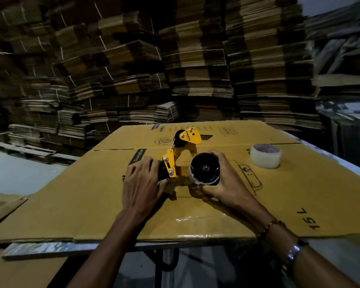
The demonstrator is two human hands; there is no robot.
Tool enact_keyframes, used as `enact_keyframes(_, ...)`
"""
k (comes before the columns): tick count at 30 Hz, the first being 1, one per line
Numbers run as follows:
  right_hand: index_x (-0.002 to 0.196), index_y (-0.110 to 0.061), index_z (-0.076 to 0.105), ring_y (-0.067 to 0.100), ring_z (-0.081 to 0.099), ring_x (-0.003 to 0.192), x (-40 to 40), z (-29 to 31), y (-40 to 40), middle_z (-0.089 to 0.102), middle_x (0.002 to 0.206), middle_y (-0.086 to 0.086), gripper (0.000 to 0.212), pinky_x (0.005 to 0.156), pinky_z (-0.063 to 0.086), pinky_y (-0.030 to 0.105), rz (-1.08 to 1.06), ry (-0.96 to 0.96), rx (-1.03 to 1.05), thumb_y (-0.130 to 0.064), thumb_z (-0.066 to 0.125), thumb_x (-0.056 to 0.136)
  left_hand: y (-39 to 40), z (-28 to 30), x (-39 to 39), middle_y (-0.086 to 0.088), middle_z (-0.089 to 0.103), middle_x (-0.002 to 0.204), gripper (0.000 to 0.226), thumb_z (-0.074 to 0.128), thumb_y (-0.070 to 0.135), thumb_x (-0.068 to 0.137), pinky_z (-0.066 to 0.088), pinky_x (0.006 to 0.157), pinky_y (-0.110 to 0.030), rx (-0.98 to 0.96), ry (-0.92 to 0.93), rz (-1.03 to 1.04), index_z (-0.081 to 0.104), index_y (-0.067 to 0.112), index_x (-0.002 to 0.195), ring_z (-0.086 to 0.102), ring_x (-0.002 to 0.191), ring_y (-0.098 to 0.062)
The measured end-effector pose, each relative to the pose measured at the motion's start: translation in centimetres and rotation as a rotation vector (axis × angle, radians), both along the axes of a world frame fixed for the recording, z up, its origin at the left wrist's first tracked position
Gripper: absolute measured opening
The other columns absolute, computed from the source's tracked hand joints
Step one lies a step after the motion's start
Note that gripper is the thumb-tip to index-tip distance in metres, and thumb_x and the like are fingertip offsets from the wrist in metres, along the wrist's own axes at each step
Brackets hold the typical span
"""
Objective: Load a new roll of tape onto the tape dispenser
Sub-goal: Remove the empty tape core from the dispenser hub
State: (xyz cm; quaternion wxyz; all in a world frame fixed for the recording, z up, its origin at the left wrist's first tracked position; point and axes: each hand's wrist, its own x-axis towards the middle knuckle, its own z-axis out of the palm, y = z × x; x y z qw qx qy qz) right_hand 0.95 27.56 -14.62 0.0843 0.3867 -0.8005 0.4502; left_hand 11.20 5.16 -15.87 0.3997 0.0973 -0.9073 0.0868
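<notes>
A yellow and black tape dispenser (182,151) lies on a flattened cardboard sheet (279,200) in the middle of the view. My left hand (140,183) grips its black handle end, beside a yellow bracket. My right hand (218,183) wraps around the black round spool hub (205,169) of the dispenser, where a thin pale ring shows at the hub's lower left edge. A fresh roll of clear tape (266,155) lies flat on the cardboard to the right, apart from both hands.
The cardboard sheet covers a table whose metal front edge (50,247) shows below. Tall stacks of flattened cartons (175,59) fill the background. More cardboard (6,204) lies at the lower left.
</notes>
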Motion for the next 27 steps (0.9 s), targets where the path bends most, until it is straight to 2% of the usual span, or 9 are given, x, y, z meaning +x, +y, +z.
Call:
enact_keyframes(4, 0.149, -0.029, 0.024, 0.011, 0.041, 0.133, 0.02, 0.04, -0.09, 0.040, 0.147, -0.006, 0.100, 0.100, 0.040, 0.019, -0.012, 0.009, -0.028, -0.023, 0.087, 0.072, -0.04, -0.10, 0.02, -0.011, 0.062, 0.100, 0.052, 0.079, 0.040, 0.077, 0.050, 0.071, -0.038, -0.002, 0.019, -0.031, 0.062, 0.008, 0.115, 0.061, 0.082, -0.027)
enact_keyframes(7, 0.151, -0.029, 0.023, 0.011, 0.040, 0.134, 0.27, 0.24, -0.14, 0.040, 0.148, -0.005, 0.103, 0.107, 0.041, 0.030, -0.033, 0.007, -0.057, -0.028, 0.088, 0.071, -0.09, -0.20, -0.09, -0.009, 0.062, 0.100, 0.053, 0.078, 0.044, 0.080, 0.050, 0.071, -0.038, 0.007, 0.030, -0.039, 0.062, 0.010, 0.117, 0.062, 0.082, -0.025)
enact_keyframes(11, 0.152, -0.031, 0.020, 0.010, 0.040, 0.132, 0.49, 0.54, -0.20, 0.040, 0.148, -0.004, 0.110, 0.099, 0.034, 0.017, -0.068, -0.010, -0.101, -0.034, 0.090, 0.067, 0.05, -0.15, -0.02, -0.004, 0.060, 0.097, 0.050, 0.052, 0.057, 0.094, 0.047, 0.071, -0.035, 0.028, 0.055, -0.072, 0.060, 0.013, 0.114, 0.057, 0.079, -0.020)
enact_keyframes(13, 0.153, -0.033, 0.017, 0.014, 0.039, 0.135, 0.40, 0.46, -0.18, 0.038, 0.151, -0.001, 0.116, 0.102, 0.034, 0.023, -0.076, -0.020, -0.097, -0.038, 0.090, 0.064, 0.15, -0.06, -0.01, -0.003, 0.060, 0.097, 0.054, 0.042, 0.061, 0.094, 0.047, 0.072, -0.034, 0.035, 0.047, -0.079, 0.060, 0.014, 0.113, 0.056, 0.078, -0.019)
enact_keyframes(16, 0.154, -0.035, 0.014, 0.018, 0.036, 0.137, 0.30, 0.26, -0.16, 0.036, 0.152, 0.003, 0.119, 0.105, 0.033, 0.031, -0.091, -0.009, -0.055, -0.042, 0.090, 0.064, -0.09, -0.27, -0.12, -0.003, 0.059, 0.098, 0.048, 0.056, 0.057, 0.091, 0.047, 0.074, -0.034, 0.027, 0.062, -0.073, 0.058, 0.015, 0.114, 0.056, 0.080, -0.020)
enact_keyframes(21, 0.154, -0.026, 0.018, 0.008, 0.030, 0.133, 0.67, 0.36, -0.16, 0.035, 0.153, 0.001, 0.114, 0.105, 0.030, 0.028, -0.095, 0.066, 0.003, -0.037, 0.089, 0.066, -0.14, -0.39, -0.25, -0.007, 0.059, 0.100, 0.047, 0.057, 0.053, 0.089, 0.047, 0.076, -0.037, -0.033, 0.120, -0.057, 0.055, 0.013, 0.113, 0.058, 0.084, -0.023)
enact_keyframes(22, 0.154, -0.024, 0.019, 0.009, 0.031, 0.134, 0.73, 0.39, -0.15, 0.036, 0.152, 0.001, 0.112, 0.105, 0.030, 0.028, -0.095, 0.086, 0.018, -0.034, 0.089, 0.067, -0.16, -0.38, -0.27, -0.007, 0.060, 0.101, 0.047, 0.063, 0.050, 0.087, 0.047, 0.077, -0.038, -0.045, 0.134, -0.057, 0.053, 0.013, 0.113, 0.058, 0.085, -0.024)
enact_keyframes(24, 0.154, -0.021, 0.020, 0.011, 0.033, 0.134, 0.78, 0.42, -0.15, 0.036, 0.151, 0.003, 0.110, 0.105, 0.031, 0.028, -0.092, 0.122, 0.051, -0.029, 0.089, 0.068, -0.19, -0.32, -0.24, -0.009, 0.060, 0.103, 0.053, 0.077, 0.044, 0.080, 0.045, 0.079, -0.039, -0.051, 0.140, -0.052, 0.050, 0.013, 0.114, 0.057, 0.089, -0.026)
enact_keyframes(27, 0.153, -0.021, 0.021, 0.007, 0.033, 0.128, 0.83, 0.40, -0.12, 0.038, 0.149, 0.004, 0.108, 0.106, 0.037, 0.031, -0.079, 0.150, 0.062, -0.025, 0.088, 0.069, -0.29, -0.29, -0.18, -0.012, 0.061, 0.106, 0.060, 0.080, 0.040, 0.075, 0.037, 0.081, -0.039, -0.063, 0.135, -0.039, 0.047, 0.012, 0.117, 0.057, 0.093, -0.029)
